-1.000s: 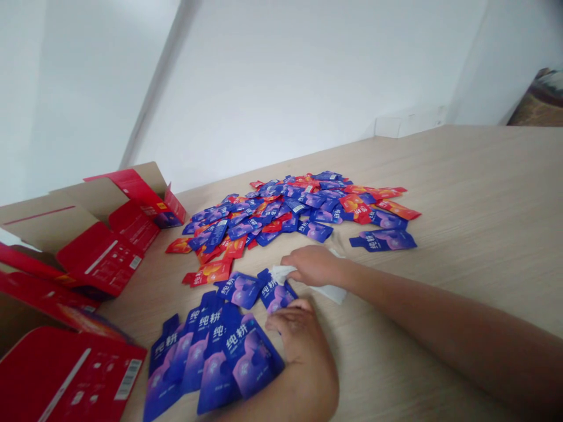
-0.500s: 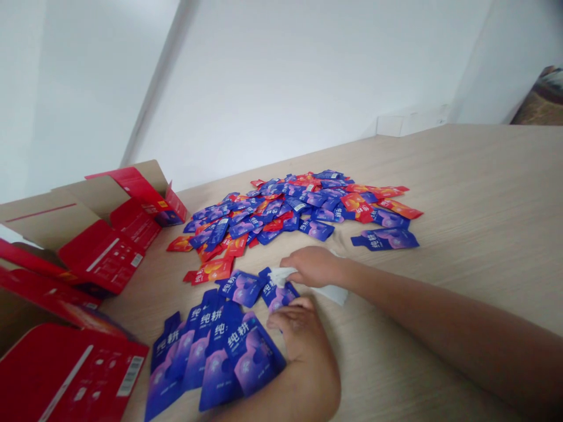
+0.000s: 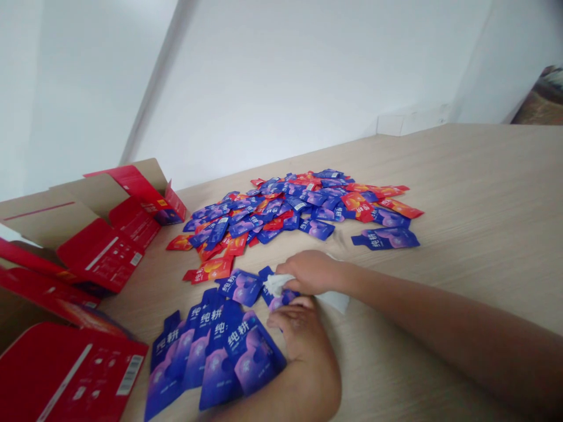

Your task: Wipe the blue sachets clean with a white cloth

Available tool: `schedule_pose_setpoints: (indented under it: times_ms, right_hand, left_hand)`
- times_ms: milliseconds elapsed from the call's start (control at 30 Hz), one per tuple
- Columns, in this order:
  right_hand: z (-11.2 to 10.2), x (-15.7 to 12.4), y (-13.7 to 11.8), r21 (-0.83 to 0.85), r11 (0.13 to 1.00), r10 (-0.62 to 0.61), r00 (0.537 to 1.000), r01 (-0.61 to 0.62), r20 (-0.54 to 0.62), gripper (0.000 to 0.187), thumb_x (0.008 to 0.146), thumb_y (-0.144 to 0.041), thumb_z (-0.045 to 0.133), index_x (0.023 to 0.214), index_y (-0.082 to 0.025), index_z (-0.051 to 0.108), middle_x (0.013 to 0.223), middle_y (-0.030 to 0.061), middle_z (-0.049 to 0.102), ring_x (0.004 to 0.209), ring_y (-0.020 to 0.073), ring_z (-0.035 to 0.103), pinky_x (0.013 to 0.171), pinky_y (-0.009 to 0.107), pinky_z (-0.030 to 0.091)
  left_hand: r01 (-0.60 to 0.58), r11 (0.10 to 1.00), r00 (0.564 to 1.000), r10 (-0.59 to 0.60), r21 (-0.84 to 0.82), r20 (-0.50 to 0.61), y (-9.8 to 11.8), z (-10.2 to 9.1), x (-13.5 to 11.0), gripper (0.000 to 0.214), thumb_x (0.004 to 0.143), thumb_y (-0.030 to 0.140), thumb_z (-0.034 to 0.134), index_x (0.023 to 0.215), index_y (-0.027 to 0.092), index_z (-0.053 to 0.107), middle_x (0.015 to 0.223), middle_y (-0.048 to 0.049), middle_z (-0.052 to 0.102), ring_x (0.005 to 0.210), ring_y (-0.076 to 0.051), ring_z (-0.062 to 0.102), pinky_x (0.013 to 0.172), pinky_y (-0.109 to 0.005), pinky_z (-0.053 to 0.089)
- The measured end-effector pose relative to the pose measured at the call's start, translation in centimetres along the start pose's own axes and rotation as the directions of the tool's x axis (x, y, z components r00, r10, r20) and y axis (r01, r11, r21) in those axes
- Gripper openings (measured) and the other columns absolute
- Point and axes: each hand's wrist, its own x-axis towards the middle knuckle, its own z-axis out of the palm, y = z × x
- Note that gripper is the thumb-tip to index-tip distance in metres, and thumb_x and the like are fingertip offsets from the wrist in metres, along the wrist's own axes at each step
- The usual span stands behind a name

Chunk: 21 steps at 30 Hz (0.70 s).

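With fingers closed around a white tissue (image 3: pixel 278 283), my right hand (image 3: pixel 310 271) presses it onto the face of a purple pouch (image 3: pixel 277 303). The tissue's loose end trails out behind that hand onto the table. My left hand (image 3: pixel 294 325) grips the near end of the same pouch, which lies flat. Left of it another purple pouch (image 3: pixel 241 287) lies by itself. Nearer to me several purple pouches (image 3: pixel 248 351) overlap in a fanned row, beside my left forearm.
A wide heap of purple and red pouches (image 3: pixel 281 205) lies further back on the wooden table (image 3: pixel 461 234). Open red cartons (image 3: pixel 74 369) stand along the left side. At the back, a white box (image 3: pixel 400 124) sits against the wall.
My right hand has slid slightly towards me with the tissue, over the pouch. My left hand has stayed in place, and the other pouches have not moved.
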Motion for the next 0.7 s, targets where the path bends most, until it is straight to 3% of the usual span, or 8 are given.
schedule_pose_setpoints:
  times_ms: [200, 333, 467, 700]
  right_hand:
    - [-0.1, 0.0, 1.8, -0.054, 0.994, 0.095, 0.992, -0.099, -0.079, 0.032, 0.081, -0.038, 0.046, 0.109, -0.025, 0.057, 0.095, 0.0077, 0.067, 0.087, 0.0247, 0.061, 0.061, 0.029, 0.039]
    - [-0.7, -0.2, 0.4, -0.012, 1.000, 0.003, 0.996, -0.004, -0.094, 0.032, 0.082, -0.041, 0.045, 0.108, -0.026, 0.057, 0.094, 0.0063, 0.067, 0.086, 0.0236, 0.061, 0.062, 0.029, 0.039]
    - [-0.5, -0.1, -0.8, 0.028, 0.997, -0.072, 0.997, 0.071, 0.018, 0.031, 0.081, -0.044, 0.047, 0.103, -0.026, 0.060, 0.091, 0.0056, 0.067, 0.082, 0.0224, 0.061, 0.061, 0.028, 0.039]
    - [-0.3, 0.2, 1.9, -0.026, 0.990, 0.139, 0.990, -0.139, -0.003, 0.033, 0.081, -0.040, 0.048, 0.109, -0.026, 0.058, 0.098, 0.0082, 0.067, 0.089, 0.0243, 0.061, 0.066, 0.030, 0.040]
  left_hand:
    - [0.013, 1.000, 1.000, -0.013, 0.024, -0.011, 0.1, 0.1, -0.1, 0.038, 0.076, -0.003, 0.030, 0.094, 0.010, 0.060, 0.081, -0.0220, 0.069, 0.075, -0.032, 0.066, 0.063, -0.039, 0.041]
    - [0.003, 1.000, 1.000, -0.003, 0.003, -0.011, -0.2, -0.1, -0.2, 0.037, 0.076, -0.003, 0.031, 0.095, 0.008, 0.061, 0.081, -0.0208, 0.069, 0.075, -0.031, 0.065, 0.065, -0.040, 0.041]
    - [-0.016, 0.999, 0.999, 0.018, -0.044, 0.031, -0.4, -0.4, -0.1, 0.038, 0.076, -0.003, 0.031, 0.098, 0.007, 0.062, 0.082, -0.0202, 0.068, 0.074, -0.030, 0.065, 0.066, -0.040, 0.041]
    - [-0.010, 1.000, 1.000, 0.010, -0.003, -0.014, -0.7, -0.7, -0.3, 0.038, 0.074, -0.004, 0.032, 0.097, 0.009, 0.060, 0.080, -0.0170, 0.069, 0.071, -0.026, 0.065, 0.065, -0.037, 0.041]
